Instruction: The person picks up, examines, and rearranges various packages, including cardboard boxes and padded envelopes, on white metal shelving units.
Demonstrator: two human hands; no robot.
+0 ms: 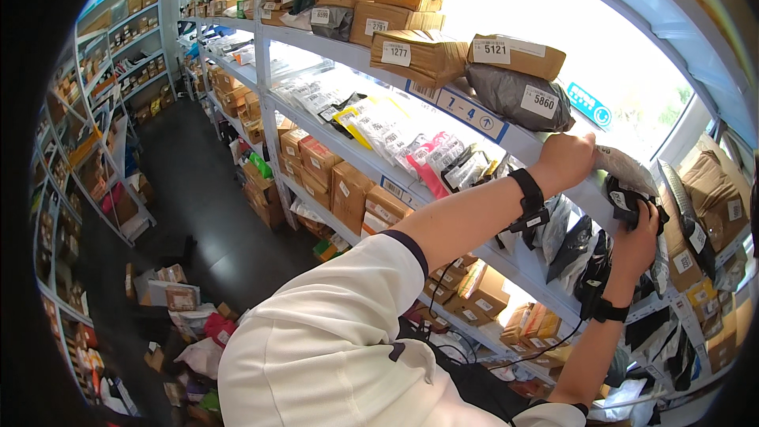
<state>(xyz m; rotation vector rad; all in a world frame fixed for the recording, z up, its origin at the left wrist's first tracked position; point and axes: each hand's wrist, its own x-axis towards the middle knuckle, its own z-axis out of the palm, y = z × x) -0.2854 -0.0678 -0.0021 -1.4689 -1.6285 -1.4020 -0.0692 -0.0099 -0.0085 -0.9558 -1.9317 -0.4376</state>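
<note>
My left hand (566, 160) is at the edge of the upper shelf, its fingers at the near end of a grey plastic mailer (625, 169); whether it grips the mailer is hard to tell. My right hand (639, 243) grips a black plastic parcel (625, 198) with a white label, just below the grey mailer. A dark grey wrapped parcel (510, 98) lies just beyond my left hand, with a labelled cardboard box (516, 56) on top of it. Both wrists wear black straps with small devices.
Metal shelving (356, 136) runs along the window, bearing cardboard boxes (418, 53) and rows of labelled mailers (379, 124). More parcels (708, 190) stand at the right. Loose parcels (198, 332) lie on the dark floor behind me. A black cable (533, 359) hangs near my right arm.
</note>
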